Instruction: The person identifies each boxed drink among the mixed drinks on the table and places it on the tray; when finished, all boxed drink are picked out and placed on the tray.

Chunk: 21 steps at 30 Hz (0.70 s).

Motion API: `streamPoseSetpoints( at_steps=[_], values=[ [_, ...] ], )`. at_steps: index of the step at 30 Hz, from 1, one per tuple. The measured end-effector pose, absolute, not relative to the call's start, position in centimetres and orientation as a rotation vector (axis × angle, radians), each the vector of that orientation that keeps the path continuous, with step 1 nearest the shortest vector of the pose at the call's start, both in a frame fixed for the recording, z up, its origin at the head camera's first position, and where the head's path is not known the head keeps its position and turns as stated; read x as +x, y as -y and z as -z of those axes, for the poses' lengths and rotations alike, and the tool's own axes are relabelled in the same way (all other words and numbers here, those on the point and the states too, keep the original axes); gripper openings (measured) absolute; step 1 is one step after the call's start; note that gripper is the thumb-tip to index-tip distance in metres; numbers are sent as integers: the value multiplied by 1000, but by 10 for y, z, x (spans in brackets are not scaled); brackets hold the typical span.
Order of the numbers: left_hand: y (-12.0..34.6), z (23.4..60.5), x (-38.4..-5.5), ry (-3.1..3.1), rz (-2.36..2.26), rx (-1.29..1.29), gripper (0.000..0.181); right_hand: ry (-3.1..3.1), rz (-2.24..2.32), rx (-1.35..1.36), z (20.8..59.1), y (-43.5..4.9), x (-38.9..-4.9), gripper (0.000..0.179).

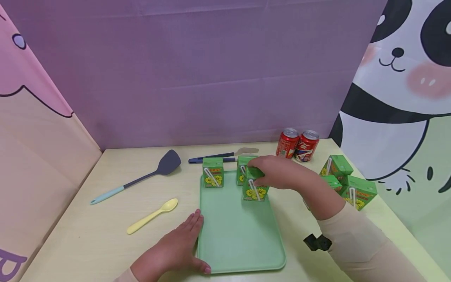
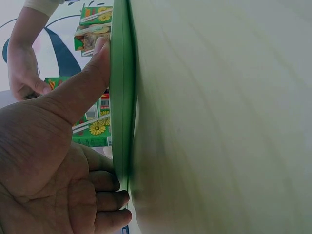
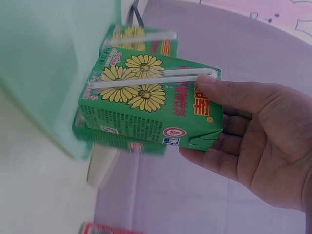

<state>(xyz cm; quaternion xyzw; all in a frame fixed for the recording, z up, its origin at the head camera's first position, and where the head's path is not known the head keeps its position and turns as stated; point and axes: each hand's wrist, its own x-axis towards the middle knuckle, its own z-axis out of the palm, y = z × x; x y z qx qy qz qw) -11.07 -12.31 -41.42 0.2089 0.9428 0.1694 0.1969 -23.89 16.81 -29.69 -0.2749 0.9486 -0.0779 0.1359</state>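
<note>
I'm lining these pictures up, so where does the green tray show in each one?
Head view: the tray lies low and just right of centre.
Left wrist view: the tray is edge-on, an upright green strip left of centre.
Right wrist view: the tray fills the upper left.
Shared landmark: the right hand, holding a carton in the head view and right wrist view, and at upper left in the left wrist view.

Both sleeves point(image 1: 366, 246) are pale beige, and a black piece point(image 1: 318, 242), perhaps a clip, edges the right one.
</note>
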Motion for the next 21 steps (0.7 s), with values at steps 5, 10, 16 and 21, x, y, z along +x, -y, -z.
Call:
streamPoseSetpoints(
  at_steps=[5,10,16,21],
  values=[
    [123,414,-111,-2630,-472,572,133,-2736,243,-888,306,-146,-237,52],
    [122,413,-111,-2629,-465,567,134,-2719,221,-979,312,-123,-236,52],
    [122,412,-111,-2628,-466,568,134,-2702,175,-988,320,-99,-235,56],
    [122,411,-110,-2628,-475,569,134,-2714,149,-996,327,-85,-234,58]
  ],
)
